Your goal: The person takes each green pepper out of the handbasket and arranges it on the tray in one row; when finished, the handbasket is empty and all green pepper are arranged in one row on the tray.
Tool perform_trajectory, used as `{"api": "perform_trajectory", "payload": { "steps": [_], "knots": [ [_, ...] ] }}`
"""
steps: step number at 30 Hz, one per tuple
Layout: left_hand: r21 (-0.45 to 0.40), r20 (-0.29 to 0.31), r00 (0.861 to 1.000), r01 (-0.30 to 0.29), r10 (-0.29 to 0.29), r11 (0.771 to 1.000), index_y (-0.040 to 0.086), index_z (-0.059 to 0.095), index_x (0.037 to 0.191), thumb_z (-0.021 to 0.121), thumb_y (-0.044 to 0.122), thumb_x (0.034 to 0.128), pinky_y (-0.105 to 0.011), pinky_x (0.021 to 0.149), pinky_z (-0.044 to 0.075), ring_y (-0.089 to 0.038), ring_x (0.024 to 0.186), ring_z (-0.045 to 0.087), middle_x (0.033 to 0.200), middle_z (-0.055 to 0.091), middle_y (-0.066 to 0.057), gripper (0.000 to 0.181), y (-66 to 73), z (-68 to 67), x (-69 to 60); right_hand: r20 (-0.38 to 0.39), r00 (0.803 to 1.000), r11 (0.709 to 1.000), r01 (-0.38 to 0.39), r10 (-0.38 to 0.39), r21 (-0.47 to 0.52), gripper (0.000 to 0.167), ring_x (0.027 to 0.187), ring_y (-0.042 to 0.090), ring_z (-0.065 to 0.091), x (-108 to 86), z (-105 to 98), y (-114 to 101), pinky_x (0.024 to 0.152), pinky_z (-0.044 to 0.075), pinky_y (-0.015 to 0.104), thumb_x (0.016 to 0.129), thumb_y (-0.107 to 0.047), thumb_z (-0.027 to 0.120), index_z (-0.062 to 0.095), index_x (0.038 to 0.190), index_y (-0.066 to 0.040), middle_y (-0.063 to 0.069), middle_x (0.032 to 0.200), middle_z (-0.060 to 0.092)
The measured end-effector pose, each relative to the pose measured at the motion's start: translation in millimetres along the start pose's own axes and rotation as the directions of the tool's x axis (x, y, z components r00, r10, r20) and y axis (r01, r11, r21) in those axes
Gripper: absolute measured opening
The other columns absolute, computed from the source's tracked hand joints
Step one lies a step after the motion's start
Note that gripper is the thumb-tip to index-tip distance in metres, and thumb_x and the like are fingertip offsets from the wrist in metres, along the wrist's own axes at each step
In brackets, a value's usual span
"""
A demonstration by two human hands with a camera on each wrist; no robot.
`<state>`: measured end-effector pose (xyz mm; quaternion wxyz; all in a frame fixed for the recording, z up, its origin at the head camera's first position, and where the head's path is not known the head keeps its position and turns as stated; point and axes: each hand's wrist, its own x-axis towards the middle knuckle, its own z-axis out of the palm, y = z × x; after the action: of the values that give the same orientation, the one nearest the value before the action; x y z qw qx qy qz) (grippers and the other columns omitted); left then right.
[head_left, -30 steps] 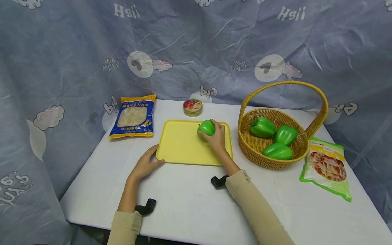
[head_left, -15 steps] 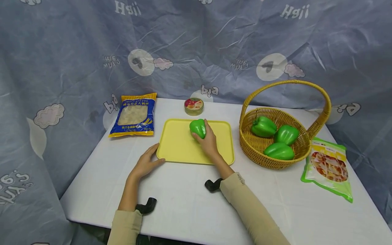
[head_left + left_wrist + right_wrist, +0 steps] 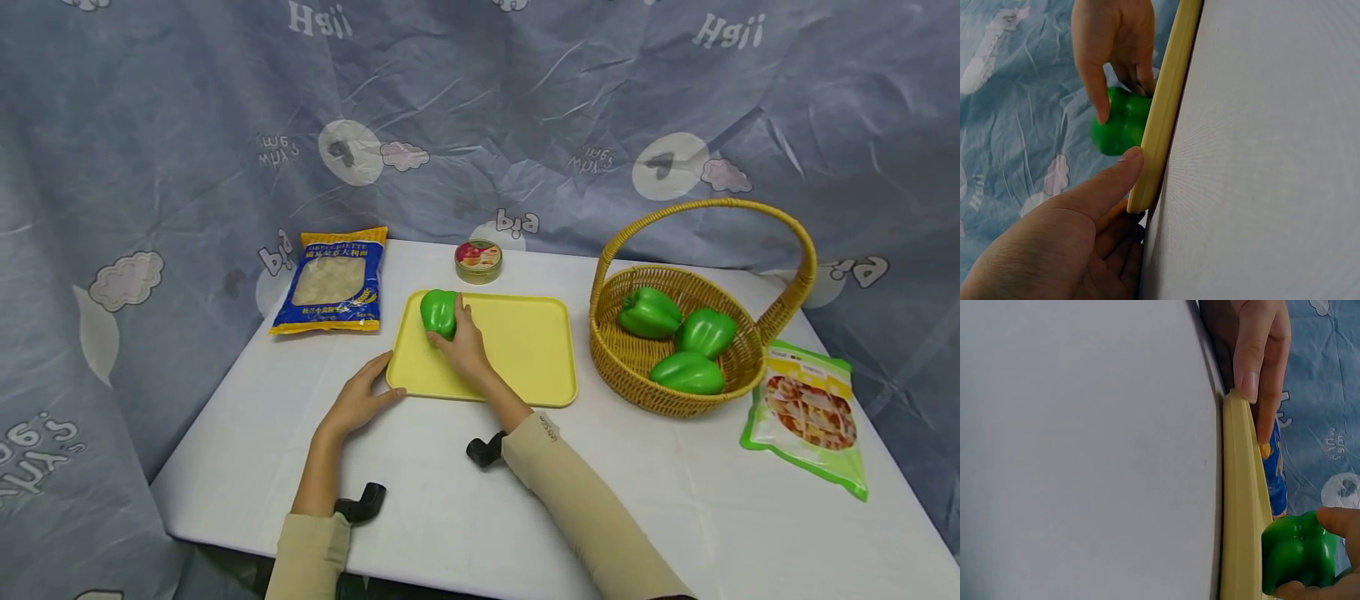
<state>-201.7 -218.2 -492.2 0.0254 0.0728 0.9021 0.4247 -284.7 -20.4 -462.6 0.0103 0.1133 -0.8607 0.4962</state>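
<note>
A green bell pepper is held between the thumb and fingers of my right hand, at the left end of the yellow tray. Whether the pepper touches the tray's floor, I cannot tell. My left hand rests at the tray's near left corner, thumb at the front rim and fingers along the left side, fairly straight. The left wrist view has its thumb against the tray rim, with the pepper just beyond. In the right wrist view, the pepper shows its lobed end.
Right of the tray stands a wicker basket with a tall handle and three green bell peppers inside. A green-edged food bag lies beside it. Behind the tray sits a round can; a blue pasta bag lies at back left.
My right hand has moved left over the tray with the bell pepper, from its right half to its left end. The left hand has stayed at the corner.
</note>
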Motion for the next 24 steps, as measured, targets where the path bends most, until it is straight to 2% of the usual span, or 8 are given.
{"api": "perform_trajectory", "payload": {
  "steps": [6,10,14,19,24],
  "knots": [
    [-0.001,0.006,1.000,-0.002,0.002,1.000,0.010,0.029,0.145,0.066,0.037,0.0841,-0.050,0.109,0.019,-0.031,0.135,0.023,0.148,0.030,-0.010,0.076,0.1,-0.9,-0.2,0.055,0.998,1.000,-0.002,0.000,0.027,0.084,0.135,0.032,0.020,4.0,12,-10,0.110,0.020,0.038,0.089,-0.020,0.062,0.005,0.148,-0.006,0.025,0.149,0.010],
    [-0.006,0.008,1.000,-0.004,0.004,1.000,0.010,0.029,0.145,0.066,0.036,0.0846,-0.050,0.109,0.020,-0.031,0.135,0.024,0.148,0.030,-0.010,0.076,0.4,-1.1,0.3,0.079,0.996,0.999,0.026,-0.030,0.045,0.079,0.135,0.031,0.019,3.1,15,-14,0.110,0.019,0.037,0.091,-0.017,0.059,0.007,0.148,-0.006,0.024,0.149,0.011],
    [-0.003,0.011,1.000,-0.009,0.009,1.000,0.009,0.029,0.145,0.066,0.036,0.0851,-0.049,0.109,0.019,-0.031,0.135,0.024,0.147,0.030,-0.011,0.075,-0.1,-1.0,0.5,0.081,0.995,0.998,0.047,-0.050,0.046,0.077,0.133,0.030,0.025,2.2,17,-16,0.109,0.025,0.037,0.091,-0.017,0.059,0.009,0.148,-0.005,0.022,0.149,0.017],
    [0.004,0.014,1.000,-0.018,0.018,1.000,0.009,0.029,0.145,0.065,0.035,0.0855,-0.049,0.109,0.020,-0.031,0.135,0.024,0.147,0.030,-0.011,0.074,-0.2,-0.4,1.5,0.093,0.995,0.998,0.036,-0.041,0.050,0.078,0.130,0.026,0.035,3.2,17,-16,0.105,0.031,0.035,0.090,-0.020,0.060,0.010,0.148,-0.006,0.013,0.147,0.029],
    [0.011,0.009,1.000,-0.009,0.009,1.000,0.009,0.029,0.145,0.065,0.036,0.0854,-0.050,0.109,0.019,-0.031,0.135,0.024,0.147,0.029,-0.011,0.075,0.5,-0.5,0.7,0.101,0.994,0.998,0.041,-0.046,0.055,0.079,0.129,0.026,0.035,2.1,14,-14,0.106,0.031,0.037,0.090,-0.022,0.061,0.011,0.149,-0.009,0.011,0.148,0.027]
  ]
}}
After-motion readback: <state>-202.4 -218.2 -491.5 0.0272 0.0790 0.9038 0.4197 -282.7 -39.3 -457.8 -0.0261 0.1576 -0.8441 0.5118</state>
